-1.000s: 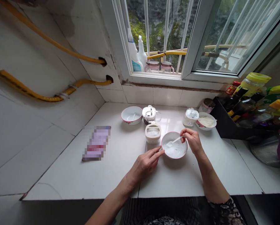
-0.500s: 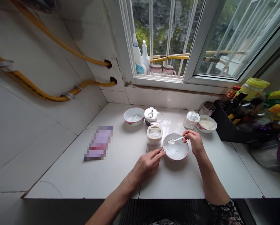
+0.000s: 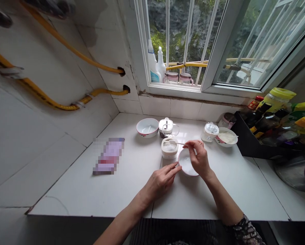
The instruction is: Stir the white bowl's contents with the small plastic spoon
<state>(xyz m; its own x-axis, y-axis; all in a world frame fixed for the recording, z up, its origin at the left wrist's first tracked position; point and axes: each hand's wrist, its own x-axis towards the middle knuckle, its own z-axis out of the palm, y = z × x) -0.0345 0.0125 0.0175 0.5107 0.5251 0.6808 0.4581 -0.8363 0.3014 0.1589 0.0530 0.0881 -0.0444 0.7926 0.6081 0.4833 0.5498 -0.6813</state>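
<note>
My right hand (image 3: 198, 159) pinches the handle of a small white spoon (image 3: 181, 144). The spoon's bowl reaches into an uncovered seasoning jar (image 3: 169, 155) holding white grains. Below that hand sits a shallow white bowl (image 3: 186, 166) with a pink rim and some whitish contents, partly hidden by the hand. My left hand (image 3: 162, 178) has its fingertips on the bowl's left rim, holding it; its thumb cannot be made out. Behind the jar stands a second seasoning jar (image 3: 166, 128) with dark contents and its clear lid raised.
A white bowl (image 3: 147, 129) with a spoon is at back left. Near the window wall, a closed jar (image 3: 210, 132) stands beside a bowl of pale food (image 3: 227, 137). A black bottle box (image 3: 254, 149) lines the right. A blurred purple packet (image 3: 108, 156) lies left.
My right hand has moved the spoon left, from over the shallow bowl into the open jar. My left hand stays at the bowl's rim. The camera view has shifted slightly.
</note>
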